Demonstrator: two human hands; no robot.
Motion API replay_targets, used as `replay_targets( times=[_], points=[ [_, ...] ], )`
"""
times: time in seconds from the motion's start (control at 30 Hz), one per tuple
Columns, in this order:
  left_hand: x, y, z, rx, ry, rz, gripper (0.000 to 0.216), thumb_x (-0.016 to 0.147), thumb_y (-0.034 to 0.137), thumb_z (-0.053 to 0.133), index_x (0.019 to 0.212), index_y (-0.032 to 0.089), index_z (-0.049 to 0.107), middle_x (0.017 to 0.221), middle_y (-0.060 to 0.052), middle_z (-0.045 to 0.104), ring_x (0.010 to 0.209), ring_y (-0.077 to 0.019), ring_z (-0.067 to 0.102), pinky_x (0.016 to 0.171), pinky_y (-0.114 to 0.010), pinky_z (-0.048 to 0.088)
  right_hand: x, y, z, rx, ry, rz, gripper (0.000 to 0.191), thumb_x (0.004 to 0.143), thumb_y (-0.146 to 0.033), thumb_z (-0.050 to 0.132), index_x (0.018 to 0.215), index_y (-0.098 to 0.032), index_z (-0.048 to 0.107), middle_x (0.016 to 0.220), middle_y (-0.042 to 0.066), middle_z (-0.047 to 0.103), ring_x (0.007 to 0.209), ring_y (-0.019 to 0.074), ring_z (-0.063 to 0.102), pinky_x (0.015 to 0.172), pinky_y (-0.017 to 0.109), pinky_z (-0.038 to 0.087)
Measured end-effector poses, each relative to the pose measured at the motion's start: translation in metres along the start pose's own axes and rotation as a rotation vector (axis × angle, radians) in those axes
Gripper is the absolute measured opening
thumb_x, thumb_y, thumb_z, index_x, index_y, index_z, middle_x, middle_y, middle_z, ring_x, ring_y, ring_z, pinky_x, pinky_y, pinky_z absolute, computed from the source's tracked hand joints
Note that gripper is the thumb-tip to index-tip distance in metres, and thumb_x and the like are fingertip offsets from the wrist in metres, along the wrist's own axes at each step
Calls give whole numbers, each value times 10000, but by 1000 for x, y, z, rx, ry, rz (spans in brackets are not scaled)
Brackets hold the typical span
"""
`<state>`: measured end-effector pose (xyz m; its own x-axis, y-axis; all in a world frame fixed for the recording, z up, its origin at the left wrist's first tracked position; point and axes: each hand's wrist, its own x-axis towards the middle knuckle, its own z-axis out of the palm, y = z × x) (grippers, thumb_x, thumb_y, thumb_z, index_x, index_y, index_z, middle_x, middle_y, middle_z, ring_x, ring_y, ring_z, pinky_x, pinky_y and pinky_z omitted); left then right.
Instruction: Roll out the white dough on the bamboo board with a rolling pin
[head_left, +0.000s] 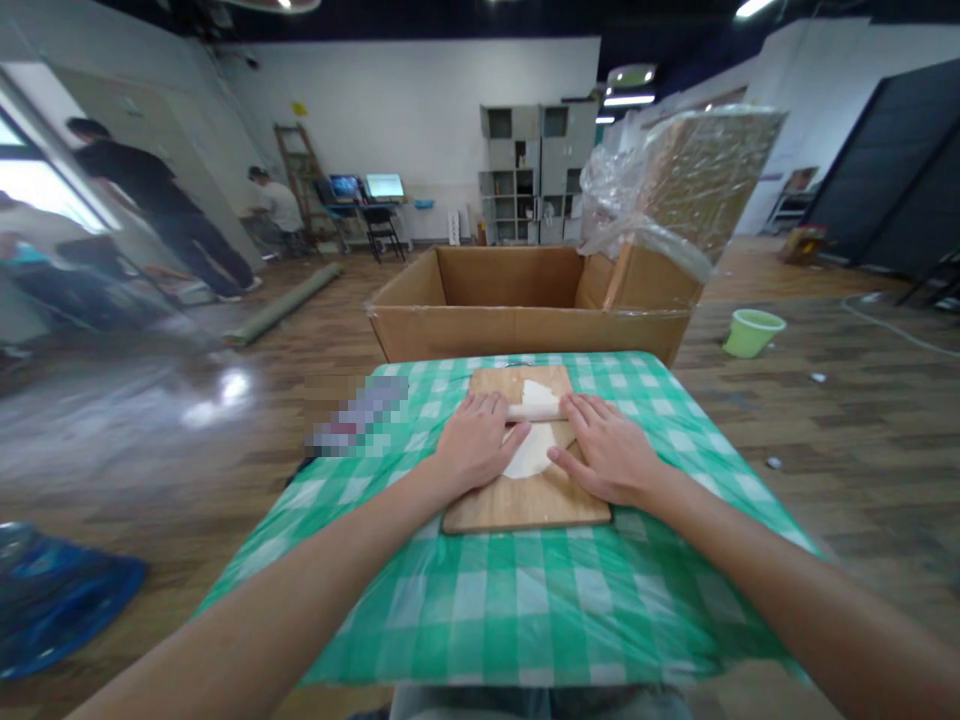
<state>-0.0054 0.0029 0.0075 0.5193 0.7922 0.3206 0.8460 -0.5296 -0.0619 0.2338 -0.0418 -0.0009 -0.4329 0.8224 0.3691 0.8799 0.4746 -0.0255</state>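
Observation:
A pale rolling pin [535, 412] lies crosswise over a thin white sheet of dough [531, 452], which shows on both sides of it. My left hand [474, 440] rests over the pin's left end, fingers forward and thumb pointing inward above the dough. Over the right end, my right hand [609, 445] presses in the same way, its thumb near the dough's edge. Both ends of the pin are hidden under the fingers. Beneath the dough is a wooden cutting board [525, 515].
A green checked cloth [540, 600] covers the table. A blurred-out object [360, 415] lies on its left side. Beyond the table stands a large open cardboard box [525, 330]. A green bucket [752, 333] is on the floor at right. People [150, 190] are at the left.

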Motion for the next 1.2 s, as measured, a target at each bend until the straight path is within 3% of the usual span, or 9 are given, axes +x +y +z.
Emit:
replay_targets(
  times=[0.13,0.3,0.4,0.47,0.53,0.67,0.83,1.03,1.2],
  points=[
    [6,-3,-1,-31,-60,55,567,1085,553,317,1261,145,670,1343,-169,702,1280,-311,635,1149,-457,424,-9,-5,-12,38,-2,-18,761,1056,-649,330,1495,-65,540,1542,217,563,1435,360,509,1190,509,408],
    [35,-12,15,-74,-99,125,644,1104,517,260,1538,102,492,1646,-158,463,1553,-269,399,1286,-435,268,5,-3,-8,61,-73,94,618,1093,-565,271,1251,-159,709,1332,179,711,1219,344,666,1044,505,523],
    [56,-16,24,-54,-104,160,701,1105,530,210,1592,73,423,1682,-173,394,1583,-269,348,1306,-436,228,12,2,6,43,7,87,670,1094,-548,268,1421,-85,626,1602,224,492,1490,389,447,1195,547,401],
    [68,-18,29,-53,-107,188,709,1105,540,182,1609,96,407,1684,-158,396,1580,-260,358,1301,-424,243,16,9,16,41,58,114,751,1097,-559,221,1535,-20,508,1690,243,343,1603,393,229,1265,564,296],
    [82,-18,34,-62,-111,205,708,1105,548,158,1610,121,412,1685,-145,402,1577,-265,364,1289,-429,264,22,20,23,55,47,169,809,1095,-580,153,1565,3,461,1681,254,355,1621,381,168,1284,570,255],
    [111,-17,48,-88,-118,224,701,1104,567,148,1598,161,436,1681,-139,412,1570,-283,371,1259,-447,301,37,45,32,45,14,232,826,1071,-660,175,1594,-83,451,1638,213,452,1613,374,210,1273,622,246],
    [140,-18,59,-117,-93,250,720,1087,634,173,1575,201,477,1620,-140,491,1497,-290,459,1202,-428,361,51,62,35,-63,34,336,839,1050,-681,278,1583,-61,463,1676,249,369,1601,455,188,1233,652,294],
    [159,-18,63,-110,-85,349,677,1093,621,172,1462,249,599,1453,-111,620,1328,-295,578,1091,-428,437,63,77,43,-62,24,298,725,1077,-593,240,1577,-127,482,1650,193,438,1592,434,238,1227,663,295],
    [176,-20,69,-134,-122,349,636,1096,605,207,1508,267,556,1494,-117,591,1374,-315,532,1115,-461,424,71,90,48,-1,-35,245,674,1083,-544,239,1613,-172,426,1627,157,484,1582,418,272,1248,698,222]
  ],
)
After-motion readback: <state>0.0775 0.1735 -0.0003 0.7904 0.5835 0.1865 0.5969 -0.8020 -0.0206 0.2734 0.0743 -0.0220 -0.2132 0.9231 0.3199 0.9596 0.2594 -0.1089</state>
